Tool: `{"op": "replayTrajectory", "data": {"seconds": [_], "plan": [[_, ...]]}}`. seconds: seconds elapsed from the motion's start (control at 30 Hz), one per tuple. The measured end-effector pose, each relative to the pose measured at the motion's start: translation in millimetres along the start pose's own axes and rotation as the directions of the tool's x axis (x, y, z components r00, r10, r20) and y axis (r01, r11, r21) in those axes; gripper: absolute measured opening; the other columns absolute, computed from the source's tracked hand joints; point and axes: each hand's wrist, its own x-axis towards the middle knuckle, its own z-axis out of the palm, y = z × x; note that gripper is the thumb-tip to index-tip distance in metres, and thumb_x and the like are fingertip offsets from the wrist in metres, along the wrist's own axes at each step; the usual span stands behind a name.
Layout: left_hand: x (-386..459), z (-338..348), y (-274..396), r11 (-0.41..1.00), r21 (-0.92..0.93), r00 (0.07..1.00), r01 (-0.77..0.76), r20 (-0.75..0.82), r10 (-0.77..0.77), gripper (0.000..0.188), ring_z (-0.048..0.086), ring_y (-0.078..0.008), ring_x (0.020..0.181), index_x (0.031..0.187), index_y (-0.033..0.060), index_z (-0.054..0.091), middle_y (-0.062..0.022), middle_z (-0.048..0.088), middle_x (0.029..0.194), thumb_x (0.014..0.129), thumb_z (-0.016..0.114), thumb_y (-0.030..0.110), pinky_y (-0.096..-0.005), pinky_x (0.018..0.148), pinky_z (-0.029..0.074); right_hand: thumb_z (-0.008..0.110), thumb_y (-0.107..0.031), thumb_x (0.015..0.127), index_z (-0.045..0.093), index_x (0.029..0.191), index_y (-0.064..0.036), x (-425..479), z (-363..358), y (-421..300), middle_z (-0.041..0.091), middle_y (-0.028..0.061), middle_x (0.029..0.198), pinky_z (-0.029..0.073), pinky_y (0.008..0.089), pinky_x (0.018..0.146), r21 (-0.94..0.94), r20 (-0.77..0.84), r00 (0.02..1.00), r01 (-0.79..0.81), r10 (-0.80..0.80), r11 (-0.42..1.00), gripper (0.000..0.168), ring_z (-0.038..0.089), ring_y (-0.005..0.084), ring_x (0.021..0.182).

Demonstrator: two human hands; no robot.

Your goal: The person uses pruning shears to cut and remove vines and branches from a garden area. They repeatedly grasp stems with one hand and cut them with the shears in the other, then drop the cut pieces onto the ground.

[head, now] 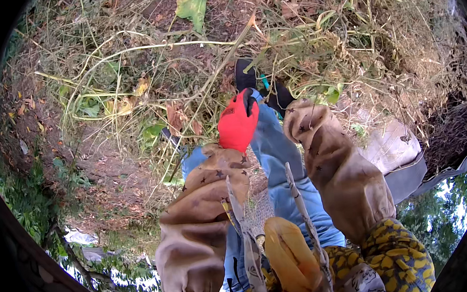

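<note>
My left hand (237, 121), in a red glove with black on the finger side, is over the dry stalks in front of my jeans (279, 154). Its fingers look curled; what they may hold is hidden. To its right, my right hand (279, 97) shows only as a dark gloved shape past the sleeve cuff, with a turquoise piece (265, 81) beside it. Whether that piece is glove or tool is unclear. Tangled vines (160, 46), partly dry, and a broad yellow-green leaf (193, 9) lie beyond the hands. Tan sleeves with dark stars cover both forearms.
My dark shoe (245, 75) stands among the stalks. A pale sack or sheet (396, 145) lies at the right, near a heap of dry brush (446, 133). Light cords (247, 243) and a yellow-orange object (291, 258) hang close below my view.
</note>
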Motion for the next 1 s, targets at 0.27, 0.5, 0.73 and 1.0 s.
{"op": "replayTrajectory", "data": {"seconds": [0.27, 0.5, 0.73, 1.0], "plan": [[46, 47, -80, 0.96, 0.239, 0.987, 0.142, 0.037, -0.155, 0.056, 0.062, -0.0386, 0.097, 0.131, 0.0105, 0.051, -0.0189, 0.061, 0.117, 0.087, 0.056, 0.045, -0.0463, 0.084, 0.051, 0.063, -0.022, 0.087, 0.059, 0.088, -0.005, 47, -47, 115, 0.06, 0.0081, 0.063, 0.043, 0.0323, 0.045, 0.454, -0.01, 0.974, -0.197, 0.226, 0.869, 0.018, 0.056, 0.0188, 0.05], [64, 77, -57, 0.919, 0.388, 0.991, 0.077, 0.07, -0.112, 0.063, 0.06, -0.0353, 0.107, 0.136, 0.0125, 0.046, -0.0149, 0.058, 0.127, 0.085, 0.058, 0.047, -0.0438, 0.087, 0.05, 0.064, -0.026, 0.087, 0.06, 0.099, -0.003, -32, -32, 83, 0.061, 0.0096, 0.069, 0.046, 0.032, 0.05, 0.678, 0.207, 0.943, -0.33, 0.261, 0.656, 0.026, 0.059, 0.0204, 0.056], [127, 101, -81, 0.925, -0.205, 0.938, 0.32, -0.069, -0.34, 0.047, 0.064, -0.0298, 0.099, 0.121, 0.0062, 0.052, -0.0154, 0.062, 0.116, 0.085, 0.063, 0.034, -0.04, 0.08, 0.053, 0.064, -0.03, 0.088, 0.06, 0.107, -0.003, -99, -5, 35, 0.063, 0.0101, 0.074, 0.048, 0.0315, 0.056, 0.795, 0.327, 0.933, -0.357, 0.15, 0.49, 0.033, 0.061, 0.0212, 0.062], [156, 85, -85, 0.869, -0.4, 0.94, 0.291, -0.046, -0.337, 0.042, 0.065, -0.0284, 0.096, 0.117, 0.005, 0.053, -0.0146, 0.062, 0.112, 0.084, 0.063, 0.03, -0.038, 0.078, 0.053, 0.062, -0.033, 0.09, 0.061, 0.1, -0.004, -115, 26, 18, 0.063, 0.0085, 0.074, 0.047, 0.031, 0.058, 0.853, 0.19, 0.971, -0.235, 0.142, 0.466, 0.031, 0.06, 0.0196, 0.061]]}}
